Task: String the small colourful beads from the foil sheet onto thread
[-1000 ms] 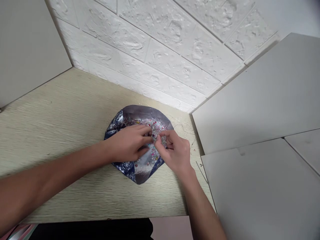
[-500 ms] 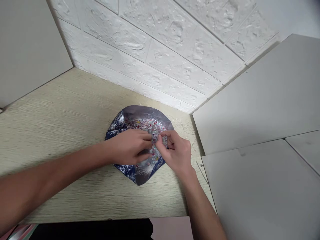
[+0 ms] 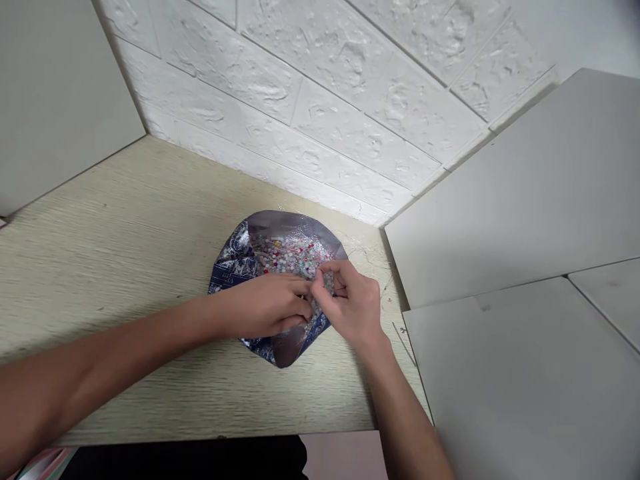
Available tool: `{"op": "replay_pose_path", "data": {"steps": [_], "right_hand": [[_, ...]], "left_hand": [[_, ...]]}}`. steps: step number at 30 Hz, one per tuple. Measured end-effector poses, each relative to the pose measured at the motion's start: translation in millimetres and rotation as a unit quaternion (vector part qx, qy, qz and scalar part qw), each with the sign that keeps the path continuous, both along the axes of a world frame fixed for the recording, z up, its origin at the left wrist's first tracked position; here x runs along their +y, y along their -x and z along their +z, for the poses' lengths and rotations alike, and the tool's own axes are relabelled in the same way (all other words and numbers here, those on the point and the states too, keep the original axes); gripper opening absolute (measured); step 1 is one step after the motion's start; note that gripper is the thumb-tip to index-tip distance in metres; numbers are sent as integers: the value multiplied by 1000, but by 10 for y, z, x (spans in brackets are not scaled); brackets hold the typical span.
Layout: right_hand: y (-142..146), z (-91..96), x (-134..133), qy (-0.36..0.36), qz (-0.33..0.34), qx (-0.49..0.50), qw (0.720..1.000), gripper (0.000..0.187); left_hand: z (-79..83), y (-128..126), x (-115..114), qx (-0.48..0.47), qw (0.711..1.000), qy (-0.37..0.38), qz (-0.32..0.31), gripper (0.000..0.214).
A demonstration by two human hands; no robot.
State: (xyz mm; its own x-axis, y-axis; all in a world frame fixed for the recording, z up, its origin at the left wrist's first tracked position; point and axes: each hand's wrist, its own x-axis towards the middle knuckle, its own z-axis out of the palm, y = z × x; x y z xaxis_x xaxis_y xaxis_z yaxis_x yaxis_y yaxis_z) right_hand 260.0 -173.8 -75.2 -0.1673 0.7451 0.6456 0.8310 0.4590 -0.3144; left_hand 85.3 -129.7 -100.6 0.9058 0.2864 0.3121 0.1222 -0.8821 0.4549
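Note:
A dark blue patterned pouch with a shiny grey inside lies spread on the tabletop. Small beads, mostly white with red, pink and other colours, are heaped in it. My left hand reaches over the pouch from the left, its fingers curled down at the beads; what they hold, if anything, is hidden. Beside it my right hand is closed in a pinch, thumb against index finger, over the pouch's right part. Whatever sits in that pinch is too small to make out. The two hands' fingertips nearly meet.
The pale wood-grain table ends at a front edge near my body. A white brick-pattern wall stands behind, with grey panels at left and right. Thin strands lie right of the pouch.
My left hand has moved slightly down toward me and its fingers have curled more, uncovering more beads. My right hand stays nearly still, pinching. The pouch's near edge has shifted slightly.

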Motion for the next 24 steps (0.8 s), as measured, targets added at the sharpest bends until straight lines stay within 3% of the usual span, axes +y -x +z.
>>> {"op": "replay_pose_path", "data": {"steps": [4,8,10,14,24], "right_hand": [[-6,-2,-1,-7,2,5,1000,4],[-3,3,-1,-35,8,11,999,2],[1,9,1,-49,11,11,999,3],[6,20,3,-70,10,7,997,5],[1,24,1,-90,7,-1,996,6]], "left_hand": [[48,2,73,-106,980,151,77,17],[118,18,178,-209,891,350,201,16],[140,19,200,-236,849,416,223,18],[157,6,189,-262,816,469,215,15],[178,10,184,-276,796,503,194,12]]}}
